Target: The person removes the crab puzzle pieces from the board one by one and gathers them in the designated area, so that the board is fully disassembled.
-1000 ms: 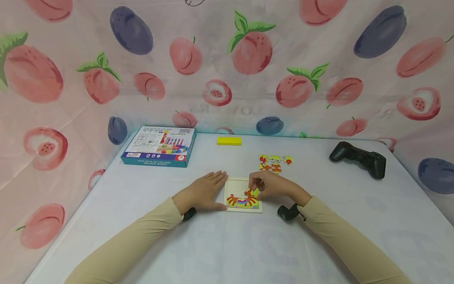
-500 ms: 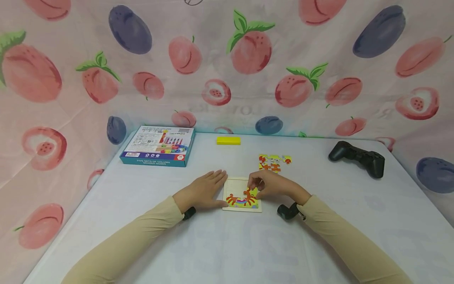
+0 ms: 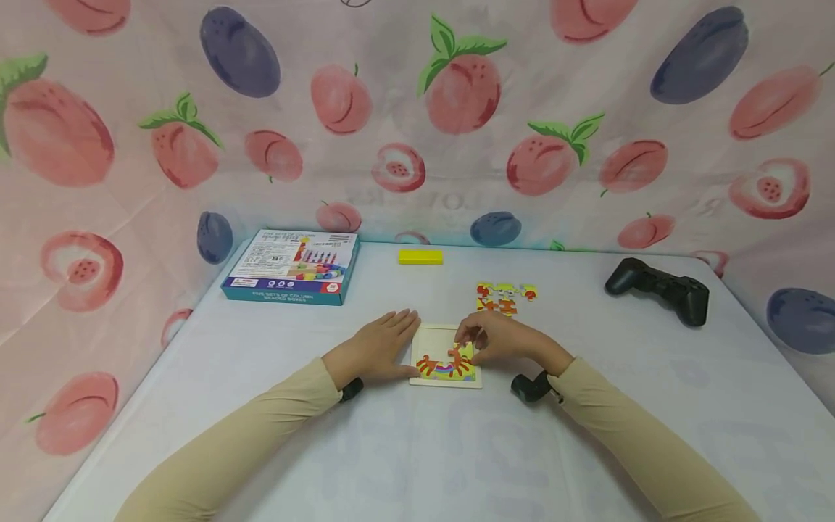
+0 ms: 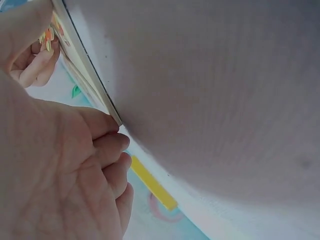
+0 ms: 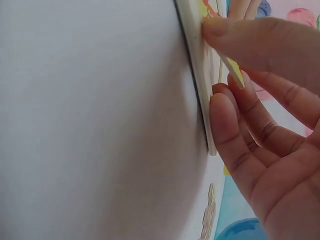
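A square wooden puzzle tray [image 3: 430, 337] lies on the white table in the head view. Joined pieces [image 3: 445, 371] showing an orange animal and a small rainbow fill its lower part; bare wood shows at the upper left. My left hand [image 3: 377, 349] rests along the tray's left edge, fingers extended, thumb at the lower left corner. Over the tray's right side, my right hand [image 3: 501, 339] pinches a puzzle piece. In the right wrist view this yellow puzzle piece [image 5: 233, 71] stands tilted between thumb and fingers, one end close to the tray. The other fingers touch the tray's side.
Several loose puzzle pieces [image 3: 505, 297] lie just behind my right hand. Farther back are a yellow block [image 3: 420, 257] and, at left, a flat box [image 3: 293, 267]. A black game controller [image 3: 659, 290] lies at the right. Fruit-print cloth [image 3: 457, 167] hangs behind the table.
Both hands and the tray stay practically where they were. The right hand keeps its pinch on the puzzle piece; the head view shifts only slightly.
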`<state>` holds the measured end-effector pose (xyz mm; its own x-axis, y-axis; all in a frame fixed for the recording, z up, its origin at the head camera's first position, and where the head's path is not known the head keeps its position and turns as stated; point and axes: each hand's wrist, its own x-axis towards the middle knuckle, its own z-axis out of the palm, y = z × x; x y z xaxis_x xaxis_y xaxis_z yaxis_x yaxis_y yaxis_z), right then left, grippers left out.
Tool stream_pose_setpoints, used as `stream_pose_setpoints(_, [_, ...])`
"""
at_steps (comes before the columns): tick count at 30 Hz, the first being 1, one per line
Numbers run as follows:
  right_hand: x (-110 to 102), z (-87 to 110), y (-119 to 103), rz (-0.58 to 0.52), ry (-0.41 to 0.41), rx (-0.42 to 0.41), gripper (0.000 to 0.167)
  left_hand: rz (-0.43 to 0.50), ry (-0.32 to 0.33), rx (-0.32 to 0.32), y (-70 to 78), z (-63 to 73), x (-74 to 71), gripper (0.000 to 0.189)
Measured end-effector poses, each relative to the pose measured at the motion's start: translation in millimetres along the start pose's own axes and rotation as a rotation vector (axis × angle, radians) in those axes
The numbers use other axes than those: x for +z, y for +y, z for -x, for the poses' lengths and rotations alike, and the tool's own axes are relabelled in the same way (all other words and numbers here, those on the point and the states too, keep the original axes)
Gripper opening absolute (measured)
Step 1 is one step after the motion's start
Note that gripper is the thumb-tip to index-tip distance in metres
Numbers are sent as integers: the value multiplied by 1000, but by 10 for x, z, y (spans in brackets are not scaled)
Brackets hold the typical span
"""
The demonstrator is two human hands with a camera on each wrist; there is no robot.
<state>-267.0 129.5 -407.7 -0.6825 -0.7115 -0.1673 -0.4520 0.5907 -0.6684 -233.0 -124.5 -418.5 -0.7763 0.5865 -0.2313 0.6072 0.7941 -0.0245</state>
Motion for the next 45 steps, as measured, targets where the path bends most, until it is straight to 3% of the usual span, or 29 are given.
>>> stream_pose_setpoints(13, [15, 42, 87, 46, 59, -53, 31, 8, -14, 0, 14, -1, 12, 92])
stream_pose_setpoints(22, [-104, 236, 210, 53, 148, -40, 29, 13, -5, 5, 39, 21, -1, 92])
stream_pose_setpoints(30, [-335, 522, 479, -36, 303, 38, 29, 13, -15, -5, 24, 8, 5, 92])
stream_pose_setpoints(36, [-476, 653, 704, -22, 426, 121, 27, 3, -22, -11, 20, 9, 2, 92])
stream_pose_setpoints(45, [-607, 645, 917, -22, 450, 215, 25, 14, -18, -11, 21, 11, -17, 92])
